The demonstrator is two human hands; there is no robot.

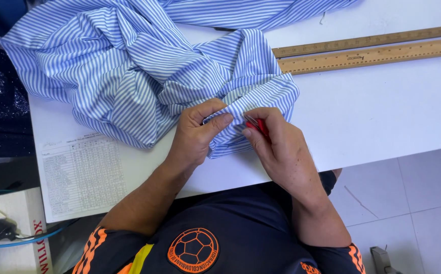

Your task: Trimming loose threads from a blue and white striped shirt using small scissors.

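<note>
The left hand was closed in a pinch, its thumb and fingers gripping a fold of the blue and white striped cloth near the front edge of the white table. The right hand was curled shut around a small red tool, holding it between thumb and fingers with its tip pressed against the same fold, just beside the left thumb. What kind of tool it was could not be told, since the fingers hid most of it. The cloth lay bunched in a loose heap across the left and middle of the table, with more of it spreading toward the far edge. Two long wooden rulers lay side by side on the right of the table, well apart from the hands. A printed sheet of paper sat flat at the near left corner, partly tucked under the cloth. The person wore a dark shirt with orange trim.
</note>
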